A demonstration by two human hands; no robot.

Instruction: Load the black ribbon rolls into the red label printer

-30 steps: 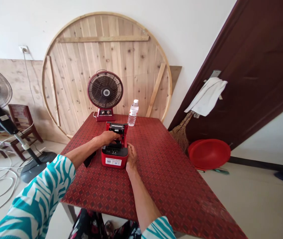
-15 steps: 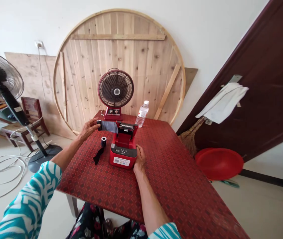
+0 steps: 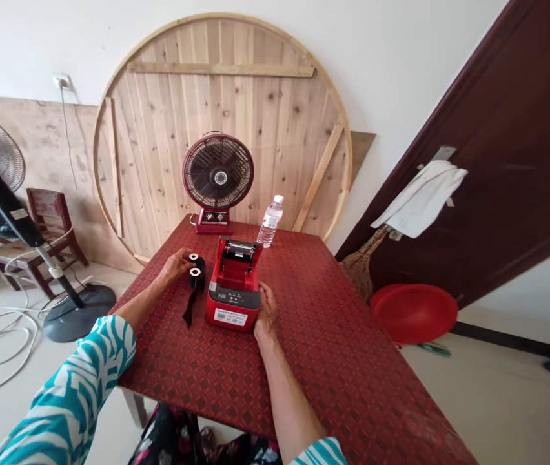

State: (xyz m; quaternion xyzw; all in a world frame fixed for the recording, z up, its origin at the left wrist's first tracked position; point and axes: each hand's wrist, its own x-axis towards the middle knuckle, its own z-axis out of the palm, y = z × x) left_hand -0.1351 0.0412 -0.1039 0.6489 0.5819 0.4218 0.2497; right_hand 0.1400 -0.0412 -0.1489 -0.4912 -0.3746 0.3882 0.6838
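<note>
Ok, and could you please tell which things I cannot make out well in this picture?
Head view, label on the red machine: print too small to read.
Head view, far black roll: partly hidden by the near roll and left hand.
Head view, right hand: its own back hides the palm.
Head view, standing fan: cut off by the left edge.

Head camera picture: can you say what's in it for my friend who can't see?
A person's right hand rests against an open red printer on a red patterned table, while the left hand touches one of two black rolls beside it. Behind are a clear bottle and a red fan.
</note>
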